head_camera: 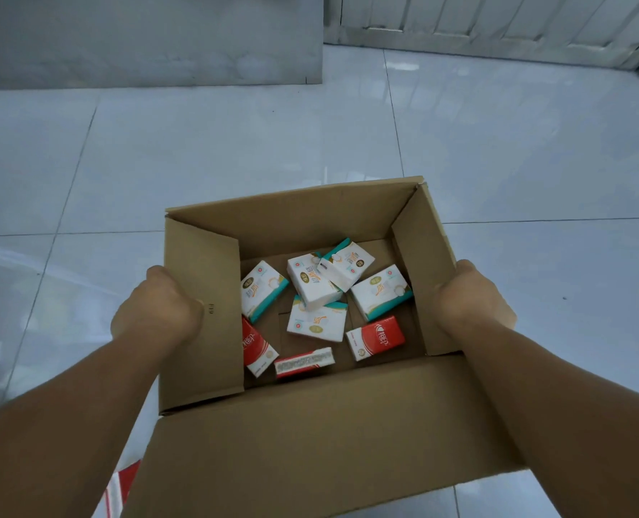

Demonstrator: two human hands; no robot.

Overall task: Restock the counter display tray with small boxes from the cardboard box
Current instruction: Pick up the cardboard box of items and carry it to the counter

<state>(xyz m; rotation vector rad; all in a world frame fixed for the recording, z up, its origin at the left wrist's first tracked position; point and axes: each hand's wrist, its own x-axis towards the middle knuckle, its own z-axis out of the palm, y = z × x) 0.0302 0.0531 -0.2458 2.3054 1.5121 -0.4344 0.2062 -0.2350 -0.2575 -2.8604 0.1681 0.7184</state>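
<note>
An open brown cardboard box fills the lower middle of the head view, its flaps spread outward. Inside lie several small boxes: white-and-teal ones toward the back and red-and-white ones nearer me. My left hand grips the box's left side, fingers curled under and out of sight. Over on the box's right side, my right hand does the same. No display tray is in view.
Glossy pale floor tiles surround the box. A grey panel stands at the back left and a light door or shutter at the back right. A red-and-white object peeks out at the bottom left.
</note>
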